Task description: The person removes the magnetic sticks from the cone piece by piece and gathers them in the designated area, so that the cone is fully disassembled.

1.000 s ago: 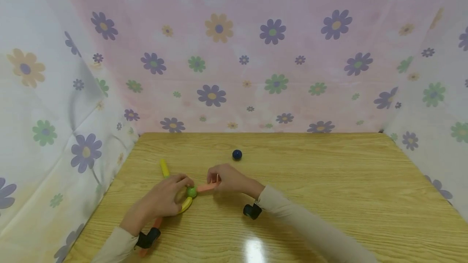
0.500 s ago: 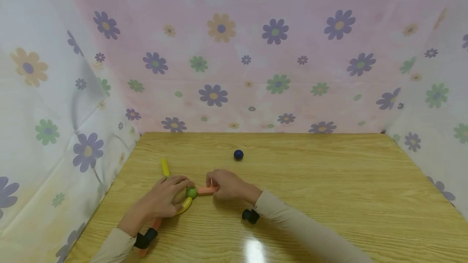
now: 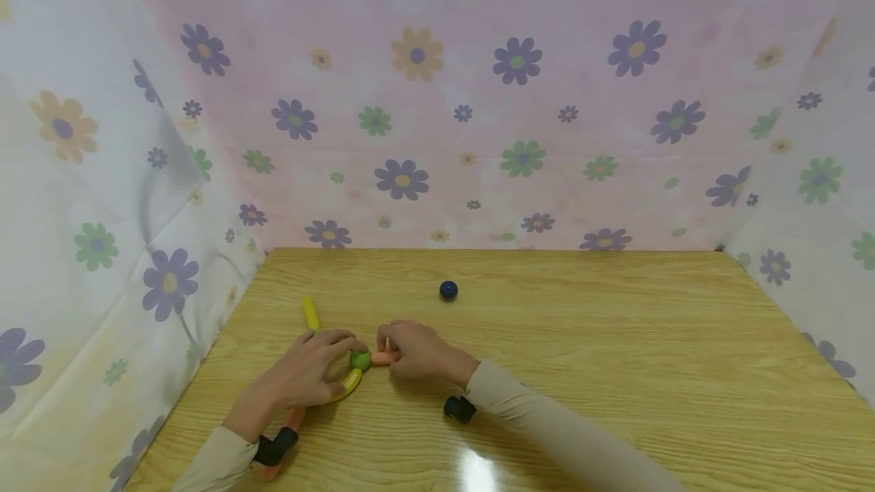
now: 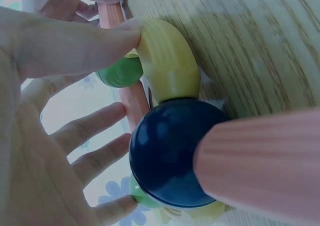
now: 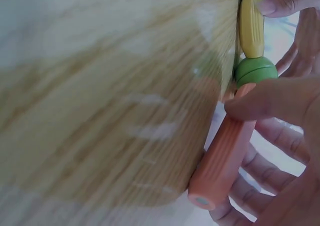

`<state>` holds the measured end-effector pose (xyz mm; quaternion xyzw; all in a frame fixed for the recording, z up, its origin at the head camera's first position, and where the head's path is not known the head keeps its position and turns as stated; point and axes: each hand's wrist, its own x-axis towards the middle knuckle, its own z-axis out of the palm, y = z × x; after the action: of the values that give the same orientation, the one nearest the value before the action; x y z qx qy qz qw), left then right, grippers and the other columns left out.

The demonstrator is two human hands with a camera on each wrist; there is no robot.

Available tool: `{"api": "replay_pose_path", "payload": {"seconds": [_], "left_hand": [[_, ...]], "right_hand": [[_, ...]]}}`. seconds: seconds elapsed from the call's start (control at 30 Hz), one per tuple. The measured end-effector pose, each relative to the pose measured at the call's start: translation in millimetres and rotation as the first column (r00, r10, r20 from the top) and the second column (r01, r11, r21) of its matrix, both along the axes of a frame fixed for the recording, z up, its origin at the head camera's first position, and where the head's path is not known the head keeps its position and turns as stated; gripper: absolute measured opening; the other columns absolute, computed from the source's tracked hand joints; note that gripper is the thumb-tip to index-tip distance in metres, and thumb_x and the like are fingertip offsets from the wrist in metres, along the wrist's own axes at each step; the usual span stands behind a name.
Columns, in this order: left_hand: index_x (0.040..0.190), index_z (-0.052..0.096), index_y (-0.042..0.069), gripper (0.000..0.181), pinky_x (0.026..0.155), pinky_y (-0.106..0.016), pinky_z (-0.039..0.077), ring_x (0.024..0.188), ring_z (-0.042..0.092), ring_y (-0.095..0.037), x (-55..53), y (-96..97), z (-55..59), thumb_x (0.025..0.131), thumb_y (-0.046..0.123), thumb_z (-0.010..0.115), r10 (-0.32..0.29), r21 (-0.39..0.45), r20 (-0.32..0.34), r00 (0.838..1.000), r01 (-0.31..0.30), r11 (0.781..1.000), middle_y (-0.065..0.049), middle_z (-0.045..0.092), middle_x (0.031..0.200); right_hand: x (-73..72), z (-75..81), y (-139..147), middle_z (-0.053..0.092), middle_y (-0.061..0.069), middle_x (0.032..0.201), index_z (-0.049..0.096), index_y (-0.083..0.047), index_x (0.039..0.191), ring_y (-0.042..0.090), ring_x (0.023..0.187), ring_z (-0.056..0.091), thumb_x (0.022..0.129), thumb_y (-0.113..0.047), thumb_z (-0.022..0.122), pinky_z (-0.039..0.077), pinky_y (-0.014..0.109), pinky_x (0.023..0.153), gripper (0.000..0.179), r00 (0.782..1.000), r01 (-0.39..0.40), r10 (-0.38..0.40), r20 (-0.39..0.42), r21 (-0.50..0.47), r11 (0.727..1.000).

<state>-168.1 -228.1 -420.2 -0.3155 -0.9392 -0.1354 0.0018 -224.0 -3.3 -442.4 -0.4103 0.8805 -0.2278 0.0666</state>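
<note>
A ball-and-stick toy figure lies on the table at the left. My left hand (image 3: 301, 370) holds it, thumb on the yellow curved stick (image 4: 172, 61) and fingers reaching to its far side, index finger at the green ball (image 3: 359, 361). A dark blue ball (image 4: 172, 153) joins the yellow stick to a pink stick (image 4: 265, 161) under the left wrist. Between thumb and fingers, my right hand (image 3: 420, 351) pinches another pink stick (image 5: 222, 158), whose inner end meets the green ball. In the head view the right hand hides its outer end.
A loose dark blue ball (image 3: 448, 290) sits on the wooden table (image 3: 581, 325) beyond the right hand. A yellow straight stick (image 3: 311, 313) points away behind the left hand. Flowered cloth (image 3: 478, 188) hangs at the back and both sides.
My right hand has moved left along the pink stick, closer to the green ball, and the stick has swung more level. My left hand stays on the figure.
</note>
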Motion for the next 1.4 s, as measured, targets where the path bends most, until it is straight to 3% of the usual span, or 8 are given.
{"api": "replay_pose_path", "payload": {"seconds": [0.33, 0.43, 0.57, 0.7, 0.77, 0.97, 1.1, 1.4], "left_hand": [[0.118, 0.062, 0.019, 0.052, 0.089, -0.062, 0.036, 0.115, 0.051, -0.031, -0.9, 2.2, 0.6, 0.069, 0.016, 0.08, 0.029, -0.007, 0.016, 0.999, -0.029, 1.0, -0.008, 0.055, 0.125], [0.118, 0.062, 0.02, 0.052, 0.089, -0.062, 0.036, 0.116, 0.051, -0.031, -1.0, 2.4, 0.5, 0.069, 0.015, 0.08, 0.033, -0.006, 0.027, 0.999, -0.033, 0.999, -0.008, 0.054, 0.125], [0.118, 0.063, 0.02, 0.052, 0.09, -0.063, 0.036, 0.117, 0.05, -0.032, -1.5, 2.8, 1.2, 0.069, 0.015, 0.079, 0.039, -0.005, 0.037, 0.999, -0.039, 0.999, -0.008, 0.054, 0.125], [0.117, 0.063, 0.02, 0.052, 0.089, -0.063, 0.036, 0.117, 0.051, -0.032, -0.8, 2.2, 2.1, 0.069, 0.015, 0.08, 0.046, -0.002, 0.042, 0.998, -0.046, 0.999, -0.008, 0.054, 0.125], [0.117, 0.063, 0.02, 0.052, 0.089, -0.062, 0.036, 0.117, 0.05, -0.032, -0.8, 1.6, 1.7, 0.069, 0.015, 0.08, 0.048, -0.002, 0.042, 0.998, -0.048, 0.999, -0.009, 0.054, 0.126], [0.119, 0.062, 0.02, 0.053, 0.089, -0.063, 0.035, 0.119, 0.049, -0.033, -1.4, 0.7, 0.8, 0.07, 0.014, 0.08, 0.043, 0.012, 0.051, 0.998, -0.044, 0.999, -0.01, 0.053, 0.128], [0.12, 0.062, 0.019, 0.054, 0.09, -0.065, 0.033, 0.119, 0.048, -0.035, -1.1, -0.1, 1.3, 0.07, 0.014, 0.081, 0.043, 0.018, 0.06, 0.997, -0.044, 0.999, -0.011, 0.053, 0.129], [0.122, 0.062, 0.019, 0.055, 0.092, -0.067, 0.031, 0.12, 0.047, -0.035, -1.4, -0.6, 0.0, 0.071, 0.015, 0.081, 0.044, 0.021, 0.067, 0.997, -0.046, 0.999, -0.012, 0.052, 0.129]], "right_hand": [[10.8, 2.2, -1.9, 0.046, -0.009, 0.069, 0.061, -0.017, 0.088, 0.007, 0.06, 0.039, 0.078, -0.003, 0.068, 0.031, 0.02, 0.053, 0.018, 0.994, 0.052, -0.049, -0.093, 0.027, 0.998], [11.5, 2.5, -1.0, 0.046, -0.009, 0.067, 0.061, -0.015, 0.084, 0.007, 0.058, 0.039, 0.086, -0.01, 0.065, 0.032, 0.019, 0.052, 0.007, 0.994, 0.074, -0.075, -0.074, -0.018, 0.997], [7.9, 3.7, 5.7, 0.05, -0.007, 0.066, 0.062, -0.013, 0.083, 0.006, 0.053, 0.039, 0.094, -0.021, 0.06, 0.033, 0.018, 0.048, 0.013, 0.991, 0.127, -0.13, -0.027, -0.087, 0.988], [2.6, 6.8, 17.0, 0.056, -0.005, 0.074, 0.064, -0.013, 0.092, 0.005, 0.057, 0.046, 0.09, -0.017, 0.064, 0.038, 0.018, 0.049, 0.004, 0.989, 0.146, -0.146, 0.008, -0.095, 0.985], [0.9, 9.3, 23.7, 0.057, -0.005, 0.081, 0.064, -0.014, 0.096, 0.006, 0.063, 0.048, 0.086, -0.01, 0.066, 0.041, 0.019, 0.053, 0.011, 0.99, 0.138, -0.138, 0.009, -0.09, 0.986], [-3.7, 12.2, 42.8, 0.061, -0.004, 0.088, 0.064, -0.019, 0.092, 0.01, 0.074, 0.051, 0.081, -0.008, 0.071, 0.042, 0.024, 0.061, 0.017, 0.985, 0.113, -0.127, -0.118, -0.121, 0.986], [-8.0, 11.8, 54.8, 0.06, -0.005, 0.088, 0.064, -0.021, 0.092, 0.011, 0.074, 0.049, 0.077, -0.001, 0.07, 0.036, 0.029, 0.061, 0.025, 0.973, 0.126, -0.145, -0.178, -0.115, 0.985], [-15.2, 14.6, 83.3, 0.059, -0.002, 0.087, 0.064, -0.018, 0.093, 0.013, 0.072, 0.05, 0.073, 0.006, 0.066, 0.036, 0.028, 0.055, 0.032, 0.975, 0.158, -0.175, -0.14, -0.128, 0.979]]}}
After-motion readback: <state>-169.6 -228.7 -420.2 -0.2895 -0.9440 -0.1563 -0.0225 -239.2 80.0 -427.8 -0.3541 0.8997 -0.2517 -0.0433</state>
